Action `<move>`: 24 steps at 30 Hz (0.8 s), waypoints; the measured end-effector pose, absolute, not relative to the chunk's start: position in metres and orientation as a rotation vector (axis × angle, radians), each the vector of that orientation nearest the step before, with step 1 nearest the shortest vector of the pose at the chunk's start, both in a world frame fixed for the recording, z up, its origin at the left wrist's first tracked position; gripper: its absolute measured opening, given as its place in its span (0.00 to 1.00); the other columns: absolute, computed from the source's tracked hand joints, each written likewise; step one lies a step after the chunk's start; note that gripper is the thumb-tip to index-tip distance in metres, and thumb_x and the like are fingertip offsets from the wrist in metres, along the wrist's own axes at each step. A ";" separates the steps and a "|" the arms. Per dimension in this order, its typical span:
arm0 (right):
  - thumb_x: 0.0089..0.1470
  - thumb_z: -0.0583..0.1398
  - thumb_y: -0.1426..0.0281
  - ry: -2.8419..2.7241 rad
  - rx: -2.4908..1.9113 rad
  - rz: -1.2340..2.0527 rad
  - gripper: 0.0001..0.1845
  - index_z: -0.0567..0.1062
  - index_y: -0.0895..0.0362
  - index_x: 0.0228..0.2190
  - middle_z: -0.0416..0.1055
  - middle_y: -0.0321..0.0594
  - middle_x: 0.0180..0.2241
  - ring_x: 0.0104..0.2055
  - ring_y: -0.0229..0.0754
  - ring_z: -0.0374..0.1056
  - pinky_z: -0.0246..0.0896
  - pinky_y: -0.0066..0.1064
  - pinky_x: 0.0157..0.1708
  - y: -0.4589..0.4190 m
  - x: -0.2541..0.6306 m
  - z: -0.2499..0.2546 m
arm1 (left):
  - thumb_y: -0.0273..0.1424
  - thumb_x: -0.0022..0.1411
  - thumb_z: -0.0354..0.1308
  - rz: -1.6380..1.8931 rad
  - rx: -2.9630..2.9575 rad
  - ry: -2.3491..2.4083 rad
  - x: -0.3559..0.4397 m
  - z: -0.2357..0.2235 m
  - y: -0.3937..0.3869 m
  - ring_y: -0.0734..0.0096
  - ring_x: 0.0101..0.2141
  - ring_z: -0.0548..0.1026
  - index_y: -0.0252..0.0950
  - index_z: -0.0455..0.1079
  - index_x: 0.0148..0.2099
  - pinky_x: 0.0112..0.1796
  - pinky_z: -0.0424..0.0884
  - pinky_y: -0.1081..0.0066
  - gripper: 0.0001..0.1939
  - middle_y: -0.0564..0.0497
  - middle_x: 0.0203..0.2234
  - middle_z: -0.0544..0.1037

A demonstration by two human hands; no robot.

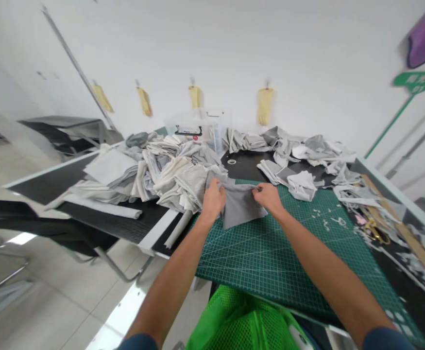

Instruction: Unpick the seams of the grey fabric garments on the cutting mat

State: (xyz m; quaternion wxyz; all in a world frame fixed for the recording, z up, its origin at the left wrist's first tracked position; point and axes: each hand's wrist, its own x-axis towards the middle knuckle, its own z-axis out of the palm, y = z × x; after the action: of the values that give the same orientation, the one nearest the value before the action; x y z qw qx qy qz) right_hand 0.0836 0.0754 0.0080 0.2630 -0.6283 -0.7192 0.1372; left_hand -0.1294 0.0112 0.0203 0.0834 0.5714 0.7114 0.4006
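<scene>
Item: grey cloth piece [242, 208], 1, held up by its top edge above the near part of a green gridded cutting mat [256, 253] on the black worktop [246, 170]; centre for all clock positions below.

Left hand [214, 198]: fingers pinching the cloth's upper left corner. Right hand [269, 198]: fingers pinching the same edge near its right end.

At 10 o'clock: heaped grey and off-white fabric pile [183, 170], folded and crumpled, just beside the left hand.
At 11 o'clock: clear plastic storage box [197, 127], behind the pile.
At 12 o'clock: tape roll [231, 162], 1, lying flat.
At 2 o'clock: loose fabric scraps [316, 146], crumpled.
At 3 o'clock: gold-handled scissors [377, 233], 1 pair, among offcuts.
At 6 o'clock: bright green mesh material [241, 323], below the mat's near edge.
On the wall, 10 to 12 o'clock: yellow gloves [265, 106], 4, hanging.
</scene>
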 end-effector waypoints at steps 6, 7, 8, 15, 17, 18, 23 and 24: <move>0.62 0.60 0.63 -1.951 -1.413 0.446 0.13 0.83 0.54 0.38 0.82 0.45 0.40 0.46 0.49 0.77 0.67 0.33 0.47 0.122 -0.013 0.037 | 0.28 0.70 0.50 1.390 1.565 2.354 -0.208 0.042 0.029 0.53 0.39 0.79 0.36 0.64 0.62 0.47 0.72 0.58 0.19 0.45 0.34 0.79; 0.63 0.59 0.63 -1.943 -1.320 0.470 0.14 0.82 0.54 0.42 0.82 0.44 0.42 0.47 0.48 0.77 0.67 0.33 0.49 0.129 -0.027 0.043 | 0.28 0.70 0.49 1.436 1.530 2.392 -0.222 0.047 0.033 0.53 0.41 0.79 0.36 0.64 0.62 0.48 0.72 0.57 0.20 0.44 0.36 0.79; 0.64 0.57 0.64 -1.924 -1.229 0.500 0.16 0.80 0.55 0.48 0.82 0.44 0.47 0.50 0.46 0.76 0.66 0.32 0.51 0.134 -0.041 0.047 | 0.28 0.71 0.48 1.485 1.500 2.429 -0.234 0.051 0.036 0.52 0.44 0.79 0.35 0.63 0.63 0.49 0.72 0.57 0.20 0.42 0.39 0.79; 0.63 0.53 0.76 -2.138 -1.129 0.627 0.22 0.75 0.58 0.55 0.80 0.47 0.50 0.55 0.46 0.73 0.63 0.31 0.56 0.132 -0.095 0.023 | 0.28 0.63 0.58 1.180 1.902 2.724 -0.242 0.038 0.025 0.35 0.70 0.53 0.36 0.63 0.68 0.66 0.51 0.39 0.31 0.33 0.70 0.58; 0.59 0.57 0.78 -2.188 -1.123 0.636 0.19 0.78 0.57 0.50 0.81 0.45 0.49 0.52 0.46 0.74 0.64 0.30 0.53 0.127 -0.097 0.012 | 0.30 0.67 0.55 0.941 2.126 2.559 -0.231 0.026 0.018 0.39 0.68 0.56 0.41 0.72 0.60 0.66 0.50 0.38 0.21 0.39 0.66 0.67; 0.57 0.58 0.78 -2.202 -1.127 0.636 0.19 0.78 0.56 0.48 0.81 0.44 0.48 0.51 0.46 0.74 0.64 0.29 0.51 0.125 -0.096 0.009 | 0.31 0.68 0.53 0.858 2.144 2.543 -0.226 0.021 0.016 0.40 0.66 0.59 0.42 0.75 0.57 0.65 0.51 0.38 0.18 0.40 0.63 0.71; 0.56 0.59 0.76 -2.179 -1.259 0.592 0.16 0.79 0.55 0.45 0.81 0.44 0.44 0.48 0.45 0.74 0.64 0.28 0.48 0.127 -0.061 0.000 | 0.31 0.69 0.50 0.793 2.099 2.617 -0.211 0.014 0.019 0.39 0.65 0.59 0.38 0.78 0.51 0.63 0.52 0.39 0.16 0.37 0.56 0.76; 0.56 0.59 0.76 -2.168 -1.301 0.581 0.14 0.80 0.56 0.43 0.81 0.45 0.43 0.48 0.45 0.75 0.64 0.29 0.48 0.128 -0.049 -0.002 | 0.29 0.68 0.51 0.830 2.108 2.607 -0.206 0.014 0.021 0.39 0.66 0.58 0.37 0.78 0.51 0.63 0.52 0.40 0.16 0.37 0.57 0.76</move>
State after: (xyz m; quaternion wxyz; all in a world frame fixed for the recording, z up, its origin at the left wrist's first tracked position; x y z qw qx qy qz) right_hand -0.0486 0.1278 -0.0023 0.2703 -0.4828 -0.8046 0.2156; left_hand -0.2061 0.0213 0.0141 -0.1554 0.6030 0.7456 0.2373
